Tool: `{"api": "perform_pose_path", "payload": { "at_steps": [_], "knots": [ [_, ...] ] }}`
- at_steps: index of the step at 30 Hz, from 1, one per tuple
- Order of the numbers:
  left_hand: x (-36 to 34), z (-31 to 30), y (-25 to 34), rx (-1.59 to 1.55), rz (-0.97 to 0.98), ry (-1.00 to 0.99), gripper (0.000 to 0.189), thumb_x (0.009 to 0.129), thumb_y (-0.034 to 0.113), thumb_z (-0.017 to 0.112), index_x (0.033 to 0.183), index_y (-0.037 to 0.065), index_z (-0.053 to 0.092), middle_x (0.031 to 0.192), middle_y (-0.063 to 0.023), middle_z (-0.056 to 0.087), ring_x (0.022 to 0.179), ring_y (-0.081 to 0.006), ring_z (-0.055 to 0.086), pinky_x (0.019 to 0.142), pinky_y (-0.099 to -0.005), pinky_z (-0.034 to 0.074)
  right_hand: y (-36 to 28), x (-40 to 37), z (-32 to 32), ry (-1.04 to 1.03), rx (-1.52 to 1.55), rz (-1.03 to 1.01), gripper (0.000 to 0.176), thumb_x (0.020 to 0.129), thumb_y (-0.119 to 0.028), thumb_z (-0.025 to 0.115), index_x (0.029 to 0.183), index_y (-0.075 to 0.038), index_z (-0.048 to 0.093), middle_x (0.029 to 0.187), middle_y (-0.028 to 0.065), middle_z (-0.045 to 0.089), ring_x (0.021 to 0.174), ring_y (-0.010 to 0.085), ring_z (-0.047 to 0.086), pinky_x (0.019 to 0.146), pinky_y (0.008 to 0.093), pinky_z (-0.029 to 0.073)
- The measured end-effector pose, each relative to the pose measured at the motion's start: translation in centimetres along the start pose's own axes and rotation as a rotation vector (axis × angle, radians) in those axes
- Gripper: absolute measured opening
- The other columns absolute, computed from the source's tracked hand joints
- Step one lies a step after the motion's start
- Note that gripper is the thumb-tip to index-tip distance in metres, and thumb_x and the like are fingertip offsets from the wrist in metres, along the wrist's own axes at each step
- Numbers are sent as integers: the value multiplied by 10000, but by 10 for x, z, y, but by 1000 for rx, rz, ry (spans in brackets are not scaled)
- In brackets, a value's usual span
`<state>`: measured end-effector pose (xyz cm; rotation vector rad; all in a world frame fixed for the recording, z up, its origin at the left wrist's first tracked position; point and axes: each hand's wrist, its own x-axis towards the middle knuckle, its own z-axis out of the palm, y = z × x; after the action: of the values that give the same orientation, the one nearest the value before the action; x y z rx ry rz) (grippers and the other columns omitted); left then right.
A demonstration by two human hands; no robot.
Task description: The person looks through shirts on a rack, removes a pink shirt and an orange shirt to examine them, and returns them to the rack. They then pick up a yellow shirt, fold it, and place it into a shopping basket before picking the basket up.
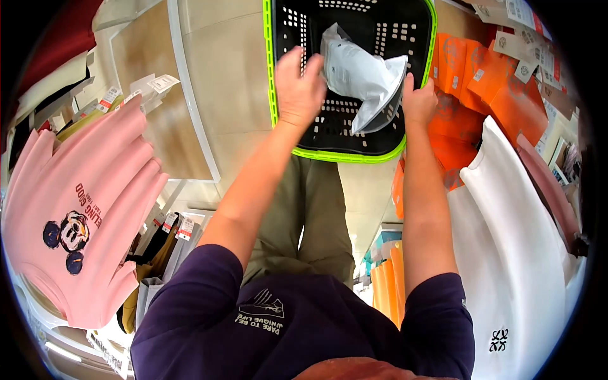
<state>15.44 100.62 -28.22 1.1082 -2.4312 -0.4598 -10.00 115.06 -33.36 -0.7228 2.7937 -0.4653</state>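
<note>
A clear plastic bag with a folded white item (pixel 364 73) is over the inside of a black basket with a bright green rim (pixel 348 156). My left hand (pixel 299 88), slightly blurred, is beside the bag's left edge, its fingers apart. On the other side, my right hand (pixel 419 101) is closed at the bag's right edge, above the basket's right rim. Its fingertips are partly hidden. The bag is tilted, with a loose corner hanging toward me.
Pink shirts with a cartoon print (pixel 88 221) hang on the left, with tagged garments behind them. Orange packages (pixel 484 76) and white garments (pixel 506 253) are on the right. A framed panel (pixel 158 95) stands at the upper left, over the tiled floor (pixel 231 82).
</note>
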Motion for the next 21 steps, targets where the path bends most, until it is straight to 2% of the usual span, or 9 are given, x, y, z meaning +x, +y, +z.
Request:
{"api": "perform_pose_path", "payload": {
  "at_steps": [2, 6, 10, 11, 14, 16, 18, 19, 21],
  "knots": [
    [-21, 23, 47, -254, -59, -233, 344, 800, 207, 795, 1131, 139, 729, 1404, -226, 510, 1248, -417, 527, 1059, -497, 437, -5, 1, -5, -53, -45, 46, 550, 890, -498, 658, 1178, -29, 640, 1098, 213, 713, 933, 476, 681, 800, 559, 544],
    [-48, 65, 108, -221, -61, -521, 358, 812, 276, 806, 1145, 157, 747, 1366, -243, 542, 1186, -421, 557, 1031, -486, 461, -2, 0, -4, -53, -39, 63, 580, 890, -539, 632, 1171, -32, 637, 996, 276, 718, 905, 496, 684, 800, 577, 541],
    [-45, 86, 111, -147, -125, -658, 201, 843, 242, 755, 995, 113, 733, 1198, -162, 634, 1082, -374, 619, 909, -474, 521, 0, -1, 1, -43, -11, 24, 563, 887, -538, 636, 1145, -37, 633, 960, 267, 721, 898, 483, 687, 799, 569, 543],
    [-42, 90, 104, -143, -113, -587, 106, 869, 180, 688, 921, 89, 701, 1013, -136, 672, 978, -362, 653, 821, -474, 540, 2, -1, 2, -58, 4, 28, 562, 881, -537, 647, 1149, -42, 632, 965, 256, 724, 909, 476, 687, 805, 565, 542],
    [-36, 81, 76, -266, -258, -543, 106, 890, 146, 630, 898, 52, 679, 901, -169, 680, 900, -383, 662, 770, -480, 541, 0, 0, -5, -126, 29, 51, 586, 855, -537, 687, 1186, -58, 623, 996, 225, 730, 948, 456, 687, 824, 553, 540],
    [-27, 63, 72, -274, -294, -639, 299, 878, 325, 717, 985, 48, 685, 944, -158, 700, 923, -372, 677, 802, -459, 548, -6, -2, -19, -206, 0, 64, 643, 827, -544, 722, 1246, -71, 604, 1040, 211, 731, 983, 441, 685, 837, 544, 539],
    [-18, 42, 85, -271, -324, -737, 456, 845, 444, 768, 1066, 51, 695, 974, -156, 711, 946, -363, 685, 827, -446, 552, -15, -6, -30, -180, -21, 45, 993, 722, -632, 794, 1488, -119, 425, 1246, 211, 659, 1112, 401, 653, 888, 502, 532],
    [-17, 43, 92, -223, -310, -759, 683, 773, 576, 806, 1187, 47, 680, 1023, -158, 720, 975, -352, 692, 855, -434, 553, -24, -10, -40, -177, -54, 69, 1056, 703, -652, 800, 1521, -132, 381, 1298, 205, 620, 1147, 396, 636, 903, 504, 527],
    [-19, 53, 103, -195, -361, -729, 636, 810, 534, 781, 1210, 51, 680, 1043, -171, 722, 991, -362, 691, 853, -445, 554, -33, -17, -49, -169, -82, 71, 1196, 658, -688, 816, 1587, -159, 279, 1399, 192, 521, 1222, 399, 586, 947, 516, 510]
  ]
}}
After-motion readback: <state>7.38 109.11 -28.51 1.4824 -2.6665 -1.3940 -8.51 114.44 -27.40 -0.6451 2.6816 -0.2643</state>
